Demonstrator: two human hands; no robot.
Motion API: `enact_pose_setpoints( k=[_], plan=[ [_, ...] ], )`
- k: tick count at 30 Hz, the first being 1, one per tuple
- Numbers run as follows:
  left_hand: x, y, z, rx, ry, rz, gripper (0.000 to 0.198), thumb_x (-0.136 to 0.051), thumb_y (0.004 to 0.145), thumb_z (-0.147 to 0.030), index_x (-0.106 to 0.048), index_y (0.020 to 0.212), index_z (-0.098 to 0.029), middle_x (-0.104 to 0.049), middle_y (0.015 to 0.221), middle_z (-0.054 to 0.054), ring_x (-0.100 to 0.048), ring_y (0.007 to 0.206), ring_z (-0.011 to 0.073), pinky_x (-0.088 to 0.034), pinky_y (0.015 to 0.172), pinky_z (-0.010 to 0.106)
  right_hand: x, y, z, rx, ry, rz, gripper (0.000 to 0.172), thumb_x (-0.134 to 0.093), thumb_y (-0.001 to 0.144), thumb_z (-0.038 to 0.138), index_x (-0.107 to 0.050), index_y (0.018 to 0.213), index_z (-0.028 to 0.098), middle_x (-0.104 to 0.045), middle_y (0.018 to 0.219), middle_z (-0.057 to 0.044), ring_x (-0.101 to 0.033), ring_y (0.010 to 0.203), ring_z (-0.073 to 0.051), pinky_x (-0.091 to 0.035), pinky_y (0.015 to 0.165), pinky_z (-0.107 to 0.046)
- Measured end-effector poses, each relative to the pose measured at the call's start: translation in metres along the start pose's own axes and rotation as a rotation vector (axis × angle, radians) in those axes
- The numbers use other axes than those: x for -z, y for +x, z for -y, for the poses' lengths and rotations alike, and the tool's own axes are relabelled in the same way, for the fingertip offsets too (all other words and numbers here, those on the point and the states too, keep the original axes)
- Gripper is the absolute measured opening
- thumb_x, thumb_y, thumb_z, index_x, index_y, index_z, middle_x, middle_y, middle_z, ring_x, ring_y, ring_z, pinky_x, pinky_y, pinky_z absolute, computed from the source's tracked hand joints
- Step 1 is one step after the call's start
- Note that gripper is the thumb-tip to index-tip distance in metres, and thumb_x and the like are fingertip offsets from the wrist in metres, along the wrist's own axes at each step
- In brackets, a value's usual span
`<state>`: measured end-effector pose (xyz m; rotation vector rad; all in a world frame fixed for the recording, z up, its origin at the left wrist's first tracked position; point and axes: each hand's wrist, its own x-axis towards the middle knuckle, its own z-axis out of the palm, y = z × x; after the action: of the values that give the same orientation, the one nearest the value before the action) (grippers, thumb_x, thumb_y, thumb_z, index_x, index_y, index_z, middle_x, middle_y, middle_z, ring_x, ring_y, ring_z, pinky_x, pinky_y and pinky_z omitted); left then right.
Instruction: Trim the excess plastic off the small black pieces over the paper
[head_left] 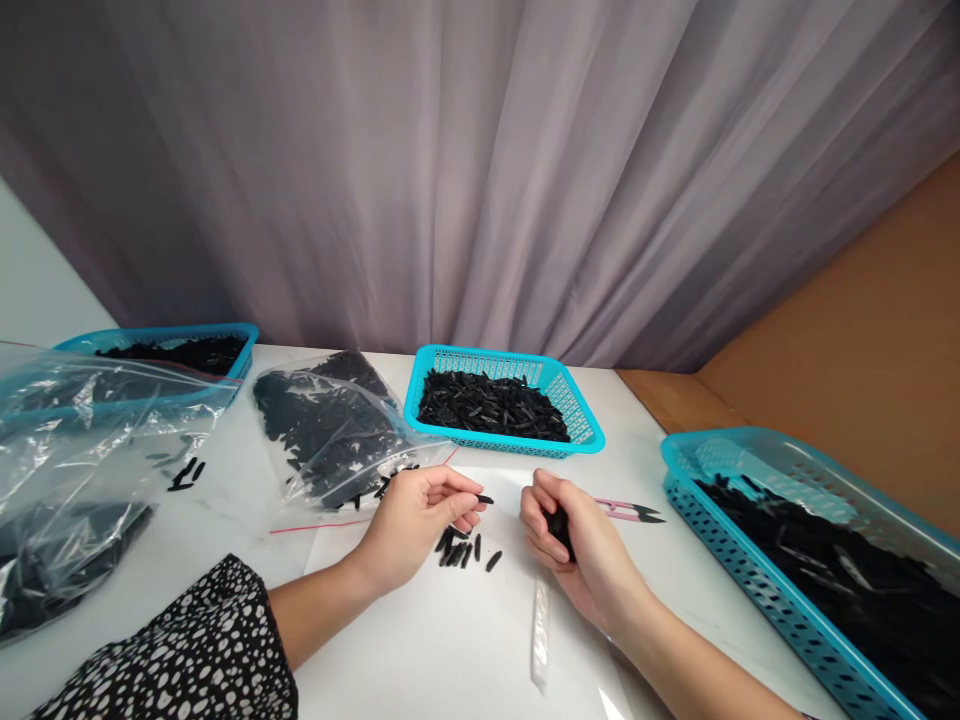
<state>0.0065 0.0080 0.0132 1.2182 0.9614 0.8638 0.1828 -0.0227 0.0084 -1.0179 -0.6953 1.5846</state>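
My left hand (424,515) pinches one small black piece (484,499) between its fingertips, just above a little pile of several loose black pieces (461,550) on the white table (450,640). My right hand (574,545) is curled shut round a bunch of black pieces (559,525), a short way right of the left hand. An open clear plastic bag of black pieces (334,430) lies right behind my left hand.
A blue basket (577,405) of black pieces stands at the back centre, another blue basket (750,560) at the right, a third blue basket (240,345) at the back left. A large clear bag (67,470) lies left. Pink thread snips (626,512) lie beyond my right hand. A narrow clear sleeve (540,635) lies near my right wrist.
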Motion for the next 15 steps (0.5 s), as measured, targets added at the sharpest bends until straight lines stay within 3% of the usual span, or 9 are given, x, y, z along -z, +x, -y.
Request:
enact_pose_setpoints(
  k=[4,7,15],
  plan=[
    [-0.0001,-0.0023,0.0001,-0.045,0.033,0.002,0.019,-0.071,0.076,-0.029,-0.068,0.087,-0.014,-0.072,0.077,0.004,-0.068,0.072,0.0153,-0.054,0.072,0.028,-0.0008,-0.0003,-0.0065,-0.097,-0.133,0.088,0.046,-0.068,0.077,0.059,-0.05,0.065,0.019,-0.034,0.04,0.011,-0.014,0.036,-0.003,-0.007,0.038,-0.021],
    [-0.001,-0.0048,-0.0023,-0.074,0.063,-0.014,0.018,-0.07,0.077,-0.027,-0.065,0.088,-0.015,-0.07,0.075,0.002,-0.067,0.071,0.0151,-0.054,0.072,0.028,-0.0012,-0.0019,-0.0104,-0.048,-0.202,0.107,0.044,-0.074,0.072,0.059,-0.059,0.081,0.019,-0.035,0.042,0.012,-0.014,0.038,-0.004,-0.008,0.039,-0.02],
    [-0.0001,-0.007,-0.005,-0.106,0.185,-0.014,0.014,-0.065,0.081,-0.027,-0.059,0.089,-0.018,-0.07,0.073,0.001,-0.066,0.069,0.0159,-0.052,0.072,0.03,-0.0004,-0.0029,-0.0076,0.067,-0.341,0.024,0.043,-0.078,0.07,0.055,-0.069,0.08,0.014,-0.03,0.044,0.01,-0.015,0.042,-0.005,-0.008,0.041,-0.024]
  ],
)
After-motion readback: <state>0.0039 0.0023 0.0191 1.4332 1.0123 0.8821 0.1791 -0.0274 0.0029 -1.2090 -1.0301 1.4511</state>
